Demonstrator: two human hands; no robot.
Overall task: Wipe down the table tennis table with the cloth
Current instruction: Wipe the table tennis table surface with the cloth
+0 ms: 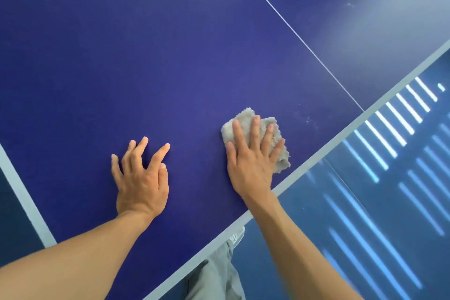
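Observation:
The blue table tennis table (158, 56) fills most of the view, tilted, with a thin white centre line (292, 29) running across it. A folded grey fluffy cloth (246, 118) lies on the table close to its white right edge (341, 139). My right hand (253, 156) presses flat on the cloth with straight, spread fingers and covers much of it. My left hand (141, 178) rests on the bare blue surface to the left of the cloth, fingers spread and a little bent.
A second white border stripe (22, 192) marks the table's edge at the lower left. Beyond the right edge lies a glossy blue floor (377, 202) with bright striped reflections. My grey trouser leg (214, 273) shows below the table edge. Faint dusty specks (308, 119) sit right of the cloth.

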